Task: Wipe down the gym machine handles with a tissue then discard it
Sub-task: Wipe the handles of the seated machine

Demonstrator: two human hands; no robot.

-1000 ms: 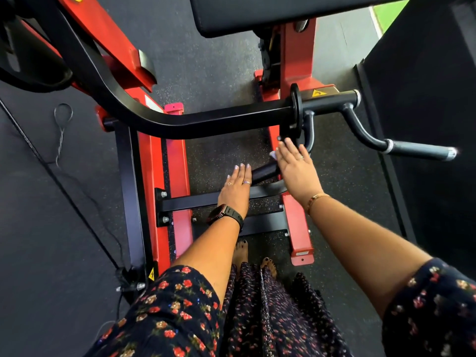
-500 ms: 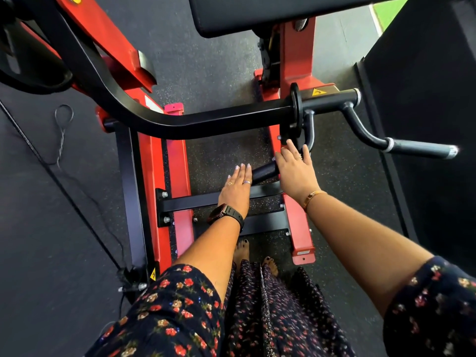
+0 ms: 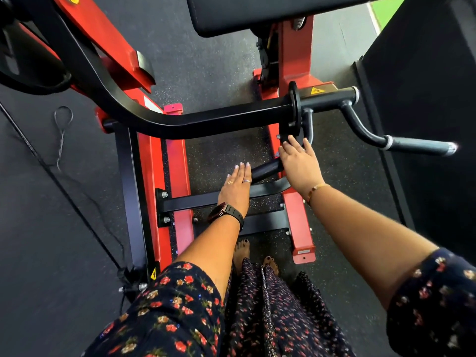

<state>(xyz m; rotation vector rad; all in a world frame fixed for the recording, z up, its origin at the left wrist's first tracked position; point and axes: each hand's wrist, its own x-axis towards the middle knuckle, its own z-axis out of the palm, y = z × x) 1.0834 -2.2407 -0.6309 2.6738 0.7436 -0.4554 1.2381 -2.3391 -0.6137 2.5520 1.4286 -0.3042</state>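
Just above the right hand (image 3: 300, 163) on the handle (image 3: 266, 170): yellow warning sticker (image 3: 317, 90).

Pretty well lit overall: soft, even light and no hard shadows on the floor (image 3: 38, 228), just a slightly darker patch under the red frame (image 3: 152, 189). The reds come out super saturated. The curved black bar (image 3: 206, 122) has a long soft sheen along its top, and the side handle (image 3: 417, 145) blows out to a white glint at its tip. The green strip (image 3: 383, 9) looks very bright, while the black panel (image 3: 425, 99) beside it is crushed flat. The wide lens bows the rails outward, and the floral sleeve (image 3: 438, 305) is smeary.
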